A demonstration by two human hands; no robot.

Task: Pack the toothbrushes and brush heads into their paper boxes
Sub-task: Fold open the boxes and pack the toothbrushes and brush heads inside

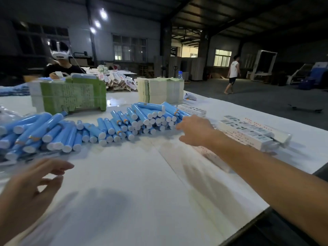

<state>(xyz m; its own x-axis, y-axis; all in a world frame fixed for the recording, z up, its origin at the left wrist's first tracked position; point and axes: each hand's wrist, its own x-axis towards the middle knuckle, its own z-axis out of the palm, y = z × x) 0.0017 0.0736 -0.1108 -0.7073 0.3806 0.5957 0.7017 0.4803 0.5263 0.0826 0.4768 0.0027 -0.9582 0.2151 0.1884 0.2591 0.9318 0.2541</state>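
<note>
1. A white table carries the packing job; most work looks undone.
2. Blue toothbrush handles lie heaped unpacked across its far side.
3. Filled-looking paper boxes are stacked right of the heap.
4. The right hand reaches the heap's right end, fingers loosely curled, grip unclear.
5. The left hand hovers nearer, fingers spread, empty.
</note>
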